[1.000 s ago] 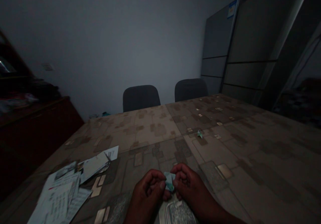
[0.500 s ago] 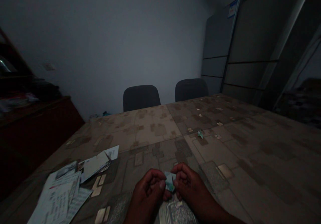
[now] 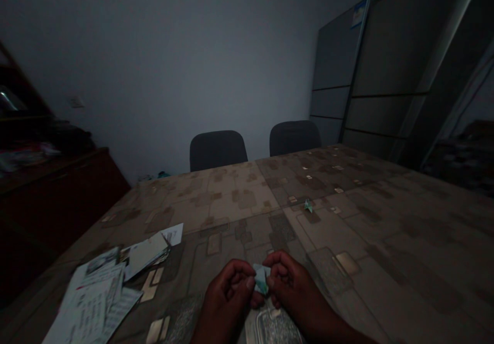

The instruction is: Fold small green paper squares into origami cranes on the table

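Between my fingertips, close to the near side of the table, is a small folded piece of pale green paper (image 3: 261,278). My left hand (image 3: 230,290) pinches its left edge with thumb and forefinger. On the opposite edge my right hand (image 3: 287,282) grips it the same way, fingers curled. Parts of the paper are hidden behind the fingertips. Farther off on the table, right of centre, stands a small green folded-paper figure (image 3: 307,206), apart from both hands.
A patterned cloth covers the table (image 3: 386,241). Loose printed papers (image 3: 90,300) and a small stack of cards (image 3: 148,255) lie at the left. Two dark chairs (image 3: 218,149) stand along the far edge, before a wall. A dark red cabinet (image 3: 69,195) is at the left.
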The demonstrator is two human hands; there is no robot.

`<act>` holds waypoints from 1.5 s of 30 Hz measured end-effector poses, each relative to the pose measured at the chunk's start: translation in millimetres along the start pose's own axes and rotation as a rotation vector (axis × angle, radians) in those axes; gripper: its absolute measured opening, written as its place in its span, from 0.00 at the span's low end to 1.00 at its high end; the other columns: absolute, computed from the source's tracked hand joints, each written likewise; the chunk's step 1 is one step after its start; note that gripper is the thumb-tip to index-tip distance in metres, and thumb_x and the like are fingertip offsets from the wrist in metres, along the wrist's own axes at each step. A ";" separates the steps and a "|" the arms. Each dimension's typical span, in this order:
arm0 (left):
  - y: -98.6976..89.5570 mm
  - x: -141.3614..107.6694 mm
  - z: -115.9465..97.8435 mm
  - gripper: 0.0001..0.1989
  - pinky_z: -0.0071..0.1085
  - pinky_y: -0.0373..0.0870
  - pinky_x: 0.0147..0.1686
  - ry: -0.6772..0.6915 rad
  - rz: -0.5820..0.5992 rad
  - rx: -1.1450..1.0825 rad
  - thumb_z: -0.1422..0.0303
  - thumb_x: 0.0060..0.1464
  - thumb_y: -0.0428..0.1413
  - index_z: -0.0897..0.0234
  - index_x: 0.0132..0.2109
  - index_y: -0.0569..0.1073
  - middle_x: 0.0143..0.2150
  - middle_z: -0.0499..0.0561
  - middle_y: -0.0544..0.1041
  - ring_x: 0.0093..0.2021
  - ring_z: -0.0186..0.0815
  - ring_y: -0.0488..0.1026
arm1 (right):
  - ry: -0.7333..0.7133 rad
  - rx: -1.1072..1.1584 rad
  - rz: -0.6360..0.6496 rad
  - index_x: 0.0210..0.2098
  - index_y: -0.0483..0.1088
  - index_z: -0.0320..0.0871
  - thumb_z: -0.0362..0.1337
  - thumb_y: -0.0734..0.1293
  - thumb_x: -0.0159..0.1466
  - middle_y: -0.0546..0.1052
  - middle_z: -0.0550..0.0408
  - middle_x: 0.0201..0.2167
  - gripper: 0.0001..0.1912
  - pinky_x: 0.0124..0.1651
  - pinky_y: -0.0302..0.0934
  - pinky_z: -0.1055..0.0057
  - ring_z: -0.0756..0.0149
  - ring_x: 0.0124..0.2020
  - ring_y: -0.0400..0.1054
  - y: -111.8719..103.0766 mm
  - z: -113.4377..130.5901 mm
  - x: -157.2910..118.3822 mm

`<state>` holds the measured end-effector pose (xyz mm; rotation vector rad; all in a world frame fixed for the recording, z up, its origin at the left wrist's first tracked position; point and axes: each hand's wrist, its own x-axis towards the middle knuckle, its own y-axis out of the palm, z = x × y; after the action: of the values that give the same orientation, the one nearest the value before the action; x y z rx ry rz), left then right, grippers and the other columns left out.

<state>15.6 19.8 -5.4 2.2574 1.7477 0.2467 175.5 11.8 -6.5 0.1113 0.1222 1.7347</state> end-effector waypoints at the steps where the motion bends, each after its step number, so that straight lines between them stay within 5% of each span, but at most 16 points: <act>1: 0.0 0.0 -0.1 0.11 0.26 0.65 0.27 -0.003 0.000 -0.002 0.62 0.49 0.64 0.64 0.34 0.74 0.25 0.47 0.75 0.25 0.32 0.72 | 0.003 -0.006 -0.003 0.37 0.65 0.42 0.34 0.64 0.59 0.66 0.63 0.23 0.06 0.24 0.55 0.76 0.73 0.21 0.62 0.0 0.7 0.2; 19: 5.1 0.2 0.0 0.16 0.25 0.68 0.25 -0.023 -0.080 -0.035 0.62 0.41 0.69 0.63 0.33 0.74 0.26 0.47 0.77 0.23 0.30 0.73 | 0.004 -0.002 -0.005 0.36 0.65 0.42 0.38 0.65 0.58 0.67 0.63 0.23 0.08 0.23 0.54 0.76 0.73 0.20 0.61 1.7 2.4 2.2; 45: 11.7 -2.4 -3.1 0.09 0.24 0.67 0.24 0.006 -0.189 0.107 0.70 0.42 0.65 0.64 0.31 0.73 0.23 0.46 0.76 0.23 0.31 0.71 | -0.021 -0.204 -0.012 0.29 0.64 0.42 0.33 0.66 0.57 0.63 0.63 0.21 0.04 0.25 0.48 0.75 0.72 0.23 0.56 4.2 5.3 -2.9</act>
<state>24.8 15.2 1.3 2.1441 2.0059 0.1237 172.7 8.3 -0.7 -0.0214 -0.0700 1.7230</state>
